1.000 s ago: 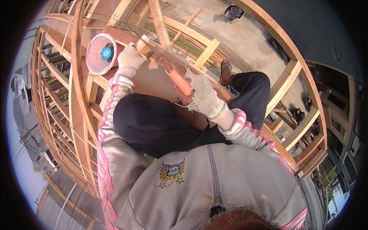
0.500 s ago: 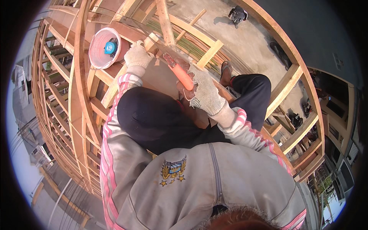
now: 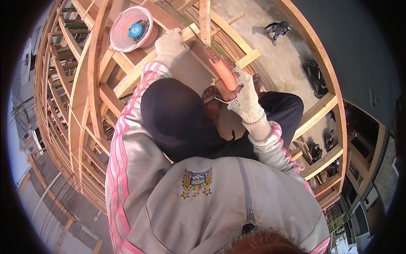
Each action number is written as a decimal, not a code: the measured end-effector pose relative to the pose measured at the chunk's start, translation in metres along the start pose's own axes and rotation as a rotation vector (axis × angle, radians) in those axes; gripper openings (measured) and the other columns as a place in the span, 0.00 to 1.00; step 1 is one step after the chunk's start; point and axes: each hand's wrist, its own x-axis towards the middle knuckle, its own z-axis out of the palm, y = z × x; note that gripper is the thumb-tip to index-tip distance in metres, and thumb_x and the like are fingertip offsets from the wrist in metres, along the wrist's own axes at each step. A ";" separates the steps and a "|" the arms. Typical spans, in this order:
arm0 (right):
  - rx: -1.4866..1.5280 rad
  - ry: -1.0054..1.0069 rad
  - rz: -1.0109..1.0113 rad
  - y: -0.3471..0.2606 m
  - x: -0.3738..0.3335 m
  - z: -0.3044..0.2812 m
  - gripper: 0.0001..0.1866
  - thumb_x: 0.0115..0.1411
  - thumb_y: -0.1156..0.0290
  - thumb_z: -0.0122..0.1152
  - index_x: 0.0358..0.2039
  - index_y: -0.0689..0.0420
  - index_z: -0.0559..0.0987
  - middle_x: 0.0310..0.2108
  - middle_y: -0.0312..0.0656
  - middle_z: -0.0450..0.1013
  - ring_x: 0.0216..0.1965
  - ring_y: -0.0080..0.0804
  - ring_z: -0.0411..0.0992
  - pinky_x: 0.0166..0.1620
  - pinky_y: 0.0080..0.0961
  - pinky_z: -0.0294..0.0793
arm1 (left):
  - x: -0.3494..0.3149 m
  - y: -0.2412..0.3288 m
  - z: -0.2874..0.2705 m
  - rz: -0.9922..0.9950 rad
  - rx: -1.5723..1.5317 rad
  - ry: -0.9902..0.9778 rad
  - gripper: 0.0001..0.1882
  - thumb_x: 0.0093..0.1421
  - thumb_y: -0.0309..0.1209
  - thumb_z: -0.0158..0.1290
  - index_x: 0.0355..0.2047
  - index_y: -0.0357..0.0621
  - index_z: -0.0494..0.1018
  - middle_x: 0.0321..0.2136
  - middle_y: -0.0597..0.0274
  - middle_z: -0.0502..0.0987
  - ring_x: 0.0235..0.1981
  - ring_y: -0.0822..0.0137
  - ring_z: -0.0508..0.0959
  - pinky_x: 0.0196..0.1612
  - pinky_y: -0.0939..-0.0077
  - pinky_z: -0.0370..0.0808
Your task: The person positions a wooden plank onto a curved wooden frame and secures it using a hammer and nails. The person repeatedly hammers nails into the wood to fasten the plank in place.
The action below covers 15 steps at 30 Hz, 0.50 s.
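My right hand (image 3: pixel 245 97), in a worn off-white knitted glove with bare fingertips, is closed around the orange handle of a tool (image 3: pixel 224 75). The tool's narrower reddish end points away from me, and its exact kind is unclear. My left hand (image 3: pixel 170 45), gloved the same way, closes over a wooden beam (image 3: pixel 191 33) near its cut end; its fingertips are mostly hidden. Just left of that hand stands a pink bucket (image 3: pixel 148 41) holding a round blue object (image 3: pixel 136 30) and dark small pieces that look like nails.
Curved timber framing (image 3: pixel 91 80) with open gaps surrounds me. My bent legs (image 3: pixel 169 120) straddle the middle, sandalled feet beyond. Far below, a person (image 3: pixel 278 30) is on the concrete ground (image 3: pixel 258 46). A motorcycle (image 3: pixel 314 76) stands near a dark wall at right.
The view has shifted, so the bucket, beams and both hands appear further right. My right hand still grips the orange-handled tool, and my left stays at the beam. The person below has changed posture.
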 end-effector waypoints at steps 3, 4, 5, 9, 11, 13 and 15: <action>-1.700 0.060 -0.568 0.009 -0.024 -0.011 0.30 0.59 0.74 0.66 0.63 0.62 0.73 0.56 0.44 0.77 0.52 0.40 0.76 0.60 0.39 0.71 | -0.005 -0.007 0.003 0.034 -0.037 0.030 0.26 0.54 0.43 0.63 0.51 0.46 0.74 0.47 0.50 0.81 0.49 0.47 0.83 0.50 0.52 0.80; -2.020 -0.034 -0.650 0.014 -0.039 -0.014 0.33 0.57 0.77 0.65 0.65 0.62 0.72 0.59 0.46 0.75 0.58 0.42 0.72 0.65 0.39 0.66 | -0.007 -0.009 0.001 0.017 -0.043 0.030 0.25 0.54 0.43 0.62 0.50 0.46 0.74 0.47 0.50 0.81 0.49 0.47 0.83 0.50 0.52 0.80; -2.318 -0.118 -0.801 0.018 -0.056 -0.015 0.35 0.55 0.80 0.63 0.66 0.63 0.71 0.63 0.48 0.72 0.64 0.43 0.69 0.69 0.39 0.61 | -0.006 -0.011 -0.002 0.000 -0.049 0.029 0.25 0.54 0.43 0.62 0.50 0.46 0.75 0.46 0.50 0.81 0.49 0.47 0.83 0.50 0.52 0.80; -2.325 -0.195 -0.877 0.036 -0.085 -0.013 0.36 0.57 0.80 0.60 0.69 0.63 0.68 0.68 0.51 0.68 0.70 0.44 0.66 0.72 0.37 0.60 | -0.010 -0.016 0.000 -0.010 -0.038 0.082 0.27 0.54 0.47 0.66 0.50 0.48 0.77 0.45 0.53 0.83 0.47 0.49 0.84 0.49 0.53 0.81; -2.519 -0.107 -0.862 0.042 -0.070 0.002 0.34 0.59 0.79 0.61 0.67 0.63 0.70 0.65 0.51 0.71 0.64 0.43 0.72 0.67 0.35 0.66 | -0.015 -0.016 0.004 -0.015 -0.076 0.076 0.27 0.54 0.47 0.67 0.49 0.47 0.77 0.45 0.52 0.83 0.46 0.48 0.85 0.48 0.52 0.81; -2.822 -0.138 -0.901 0.035 -0.013 0.036 0.30 0.60 0.79 0.63 0.64 0.64 0.74 0.59 0.52 0.76 0.57 0.43 0.77 0.61 0.32 0.73 | -0.007 -0.012 0.004 0.035 -0.074 0.110 0.27 0.54 0.47 0.67 0.49 0.47 0.77 0.45 0.53 0.83 0.46 0.48 0.85 0.48 0.52 0.81; -2.838 -0.162 -0.918 0.033 0.000 0.040 0.28 0.60 0.78 0.63 0.63 0.63 0.75 0.55 0.53 0.78 0.54 0.45 0.78 0.59 0.31 0.74 | -0.011 -0.002 -0.006 0.026 -0.064 0.051 0.27 0.54 0.47 0.67 0.49 0.46 0.77 0.46 0.53 0.83 0.47 0.48 0.85 0.49 0.53 0.81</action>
